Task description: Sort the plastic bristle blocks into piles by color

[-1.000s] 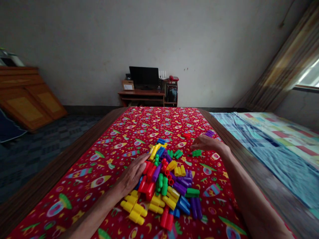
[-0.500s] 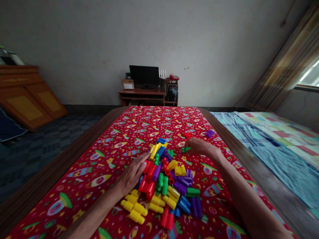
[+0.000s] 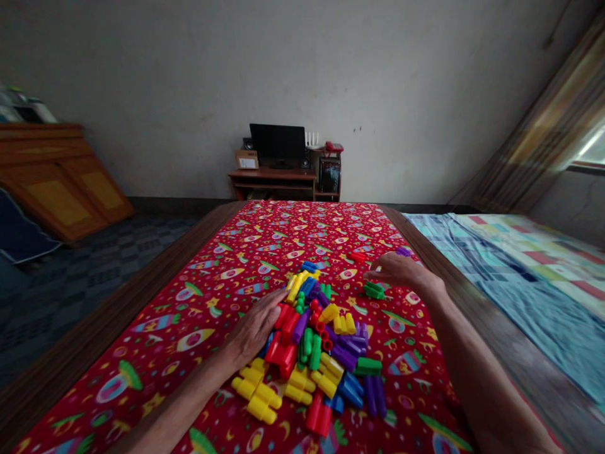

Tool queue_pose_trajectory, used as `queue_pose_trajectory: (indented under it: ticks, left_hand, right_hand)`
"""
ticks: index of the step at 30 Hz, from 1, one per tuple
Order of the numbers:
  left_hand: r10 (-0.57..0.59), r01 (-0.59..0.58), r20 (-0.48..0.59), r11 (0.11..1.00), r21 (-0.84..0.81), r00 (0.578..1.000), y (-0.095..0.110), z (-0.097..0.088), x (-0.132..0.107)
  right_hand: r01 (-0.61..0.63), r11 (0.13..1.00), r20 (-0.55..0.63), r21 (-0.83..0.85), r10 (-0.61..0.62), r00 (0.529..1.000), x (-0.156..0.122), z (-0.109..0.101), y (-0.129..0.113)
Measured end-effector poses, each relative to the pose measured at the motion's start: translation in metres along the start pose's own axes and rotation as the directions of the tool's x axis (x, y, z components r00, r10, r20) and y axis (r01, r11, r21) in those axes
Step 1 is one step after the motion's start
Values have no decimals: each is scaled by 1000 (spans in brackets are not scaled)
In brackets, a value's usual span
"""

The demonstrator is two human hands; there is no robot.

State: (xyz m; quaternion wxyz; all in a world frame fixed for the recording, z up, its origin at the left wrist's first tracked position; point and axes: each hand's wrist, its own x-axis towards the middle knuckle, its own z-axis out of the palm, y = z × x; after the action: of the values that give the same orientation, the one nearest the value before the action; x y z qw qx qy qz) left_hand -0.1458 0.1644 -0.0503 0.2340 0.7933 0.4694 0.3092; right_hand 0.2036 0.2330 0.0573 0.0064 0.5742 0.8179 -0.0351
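A heap of plastic building blocks in several colours lies on the red patterned cloth point(image 3: 227, 277). My left hand point(image 3: 258, 328) rests along the heap's left side, fingers stretched out and touching the red blocks point(image 3: 285, 350). Yellow blocks point(image 3: 258, 394) lie in front of it. To the right of the heap, my right hand point(image 3: 399, 270) hovers over the cloth with fingers bent and apart, nothing visible in them. Just below its fingertips sits a green block point(image 3: 374, 290). Beyond the hand are a red block point(image 3: 358, 257) and a purple block point(image 3: 403, 251), the latter partly hidden.
The cloth covers a long table with dark wooden edges point(image 3: 416, 243). A bed with a blue sheet point(image 3: 515, 309) stands to the right. At the far wall is a desk with a monitor point(image 3: 278, 145). On the left stands a wooden cabinet point(image 3: 61, 183).
My right hand has let go of the green block, which now lies on the cloth, and has moved right toward the purple block. My left hand keeps its place against the heap.
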Motion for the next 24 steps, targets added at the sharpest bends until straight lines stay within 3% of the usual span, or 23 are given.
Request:
queue_pose_trajectory:
  ticks: [2, 4, 8, 10, 12, 15, 18, 21, 24]
  left_hand:
    - [-10, 10, -4, 1000, 0, 1000, -1, 1, 0]
    - [-13, 13, -7, 1000, 3, 1000, -2, 1, 0]
    - [-8, 8, 4, 1000, 12, 1000, 0, 0, 2]
    - [-4, 4, 4, 1000, 15, 1000, 4, -2, 2]
    - [-3, 3, 3, 1000, 16, 1000, 8, -4, 3]
    - [-8, 8, 10, 1000, 6, 1000, 12, -6, 2]
    - [-2, 2, 2, 1000, 4, 1000, 10, -5, 2]
    - [12, -12, -11, 1000, 10, 1000, 5, -3, 3]
    - [14, -13, -22, 1000, 17, 1000, 1, -1, 3]
  right_hand:
    - [0, 1000, -51, -29, -2, 999, 4, 6, -14]
    - [112, 993, -138, 21, -108, 985, 14, 20, -34]
    - [518, 836, -353, 181, -436, 828, 44, 56, -74]
    - [603, 769, -344, 211, -519, 783, 57, 67, -87]
    - [630, 744, -289, 221, -567, 771, 64, 70, -92]
    - [596, 774, -276, 215, -537, 797, 62, 66, -87]
    - [489, 837, -311, 245, -410, 858, 53, 60, -78]
    - [377, 873, -254, 310, -306, 918, 45, 56, -68]
    - [301, 904, -251, 305, -228, 941, 39, 49, -59]
